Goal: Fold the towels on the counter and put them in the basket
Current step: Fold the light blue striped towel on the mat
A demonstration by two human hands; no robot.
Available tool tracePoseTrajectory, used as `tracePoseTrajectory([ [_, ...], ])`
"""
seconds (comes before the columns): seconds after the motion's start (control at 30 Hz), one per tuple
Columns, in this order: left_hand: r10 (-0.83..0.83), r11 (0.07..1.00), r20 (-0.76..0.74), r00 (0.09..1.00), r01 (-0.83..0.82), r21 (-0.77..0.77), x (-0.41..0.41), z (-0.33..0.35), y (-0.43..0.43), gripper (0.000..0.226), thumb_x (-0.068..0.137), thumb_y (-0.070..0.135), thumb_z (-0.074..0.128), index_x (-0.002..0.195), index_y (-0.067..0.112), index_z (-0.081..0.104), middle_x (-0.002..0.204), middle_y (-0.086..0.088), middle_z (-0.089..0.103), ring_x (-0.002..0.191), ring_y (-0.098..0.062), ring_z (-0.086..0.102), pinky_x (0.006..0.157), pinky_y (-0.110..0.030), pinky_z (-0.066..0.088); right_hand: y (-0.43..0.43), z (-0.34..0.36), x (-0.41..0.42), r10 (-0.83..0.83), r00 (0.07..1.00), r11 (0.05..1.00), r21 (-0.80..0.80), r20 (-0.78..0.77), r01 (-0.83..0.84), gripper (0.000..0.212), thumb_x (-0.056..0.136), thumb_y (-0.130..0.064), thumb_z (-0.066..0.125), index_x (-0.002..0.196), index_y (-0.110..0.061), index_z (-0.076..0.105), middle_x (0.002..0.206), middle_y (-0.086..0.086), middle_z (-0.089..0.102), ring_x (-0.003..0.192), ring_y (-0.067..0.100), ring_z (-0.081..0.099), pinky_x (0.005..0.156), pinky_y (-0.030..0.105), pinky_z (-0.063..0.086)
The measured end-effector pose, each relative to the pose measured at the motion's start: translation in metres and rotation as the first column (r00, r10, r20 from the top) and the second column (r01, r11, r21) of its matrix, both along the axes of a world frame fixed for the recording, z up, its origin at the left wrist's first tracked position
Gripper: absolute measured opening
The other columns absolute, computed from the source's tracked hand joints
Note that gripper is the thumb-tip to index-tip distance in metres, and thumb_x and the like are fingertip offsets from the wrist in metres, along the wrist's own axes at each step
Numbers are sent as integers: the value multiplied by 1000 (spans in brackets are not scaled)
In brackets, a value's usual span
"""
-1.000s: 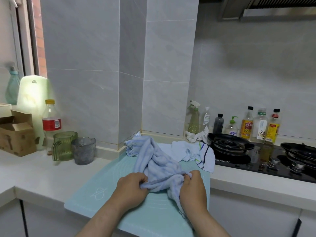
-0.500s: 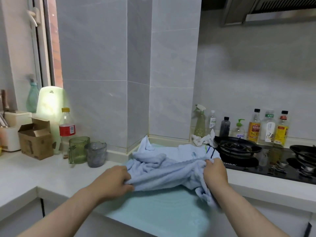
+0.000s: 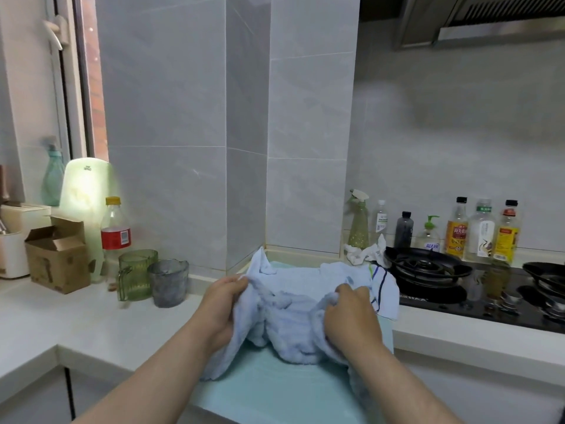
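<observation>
Two hands were on one towel (image 3: pixel 290 304), and what a crumpled thing it was! The left hand (image 3: pixel 224 304) gripped the pale blue cloth at its left edge, fingers curled round a fold and thumb on top. The right hand (image 3: pixel 348 316) had a bunch of the right edge, fingers closed tight over the pile. Between them the towel sagged in loose folds over the teal mat (image 3: pixel 275 390), which lay at the near edge of the white counter (image 3: pixel 76 325). One flap hung down under the left wrist and reached the mat; another ran off beneath the right forearm.

Just beyond the right hand lay a striped cloth (image 3: pixel 383 298), white with dark and green lines, draped at the mat's right side beside the black stove (image 3: pixel 428 270). A white rag (image 3: pixel 363 254) sat bunched behind it, at the foot of a spray bottle (image 3: pixel 358 221).

Over on the left, well apart from the action, a green cup (image 3: pixel 136 273) and a grey cup (image 3: pixel 168 283) stood side by side and touching. A cola bottle (image 3: pixel 115 228) rose behind them, and an open box (image 3: pixel 56 255) sat further left, near the window.
</observation>
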State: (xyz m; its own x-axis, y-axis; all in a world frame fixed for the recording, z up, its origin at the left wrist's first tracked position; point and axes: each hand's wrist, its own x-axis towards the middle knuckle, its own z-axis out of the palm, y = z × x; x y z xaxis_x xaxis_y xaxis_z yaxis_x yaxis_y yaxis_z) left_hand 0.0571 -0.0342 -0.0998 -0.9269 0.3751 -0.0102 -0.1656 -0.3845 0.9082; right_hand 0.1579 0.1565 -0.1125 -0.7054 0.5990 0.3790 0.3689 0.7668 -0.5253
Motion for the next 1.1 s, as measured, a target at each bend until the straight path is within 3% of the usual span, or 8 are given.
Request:
tracePoseTrajectory([
  [0.1,-6,999,63,998,3,42,-3,-18,14,19,97,6,48,112,3,59,104,-18,67,89,-28,67,82,-34,55,-24,-16,-7,142,988,988,70,-54,-138,29,94,-27,45,121,-22,51,120,4,42,105,25,54,81,33,42],
  [0.27,-226,969,216,950,196,153,0,-42,18,36,100,22,41,127,6,60,120,-22,65,115,-36,60,112,-46,35,-37,-49,-14,354,934,928,108,42,-357,57,85,-68,27,132,-41,46,115,-8,50,112,13,50,80,29,41],
  [0.43,-399,917,77,914,395,60,13,-32,8,42,93,25,42,101,0,75,108,-22,69,94,-32,69,96,-40,47,-33,-48,-17,361,931,929,107,-52,-354,32,94,-56,36,91,-36,61,82,-10,50,82,9,52,60,26,33],
  [0.6,-425,905,-16,905,425,-8,16,-42,-3,38,84,17,55,113,-4,69,110,-25,67,95,-31,66,87,-40,53,-32,-47,-17,341,939,939,56,-50,-339,39,94,-48,45,56,-40,51,75,-9,49,75,7,50,53,20,30],
  [0.8,-564,824,-213,798,531,-198,24,-47,-6,58,67,11,51,123,2,64,123,-28,61,108,-37,59,99,-42,43,-29,-48,-18,309,946,951,13,-98,-310,40,98,-34,44,59,-29,41,73,-8,50,70,8,49,61,27,34],
  [0.93,-425,885,-289,858,327,-331,23,-55,0,57,61,12,73,117,5,66,117,-15,67,104,-24,64,90,-31,51,-27,-47,-21,247,945,952,-130,-212,-278,42,97,-28,47,58,-19,38,62,-4,48,59,7,43,59,27,33],
  [1.07,-247,827,-543,802,-118,-550,25,-58,6,6,70,8,67,69,13,64,64,9,54,62,-5,45,61,-21,36,-25,-47,-22,188,935,937,-231,-302,-263,40,93,-22,50,57,-14,36,57,2,44,56,12,38,60,36,34],
  [1.1,-198,809,-600,775,-216,-546,23,-58,7,16,74,9,65,61,13,56,59,10,47,58,-4,40,59,-23,33,-24,-47,-22,168,932,935,-248,-322,-255,41,93,-21,50,56,-15,33,54,-1,41,55,12,36,59,35,32],
])
